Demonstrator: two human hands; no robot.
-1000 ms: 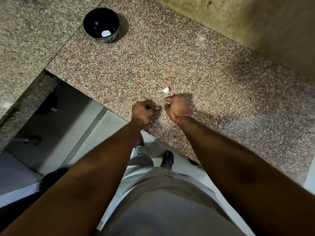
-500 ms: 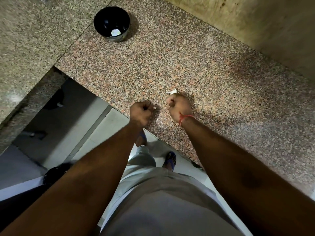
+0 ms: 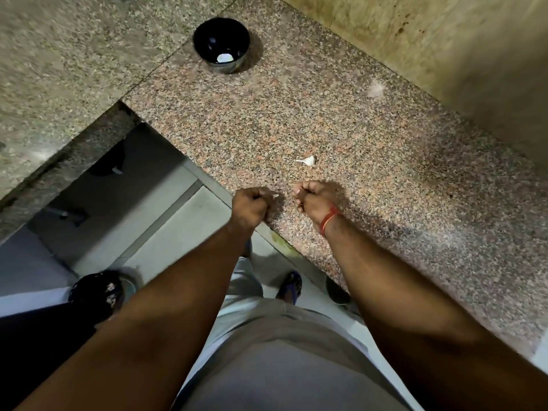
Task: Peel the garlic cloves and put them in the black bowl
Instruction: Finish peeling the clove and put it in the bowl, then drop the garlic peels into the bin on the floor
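The black bowl (image 3: 207,37) stands far back on the speckled granite counter (image 3: 370,203), with one white peeled clove (image 3: 224,57) inside it. A single unpeeled garlic clove (image 3: 308,160) lies on the counter just beyond my hands. My left hand (image 3: 250,206) is curled at the counter's front edge, and a small pale piece of garlic (image 3: 275,196) shows at its fingertips. My right hand (image 3: 315,198), with a red thread on the wrist, is curled a little to the right. Its fingers hide whatever is inside. The two hands are apart.
The counter's front edge runs diagonally under my hands, with the tiled floor and my feet below. A wall (image 3: 444,54) rises behind the counter at the right. A second grey granite slab (image 3: 74,54) adjoins at the left. A dark round container (image 3: 96,292) sits on the floor.
My hands, which pinched together one second ago, have drawn apart. The view has shifted, so the bowl and loose clove sit further right and lower in the frame.
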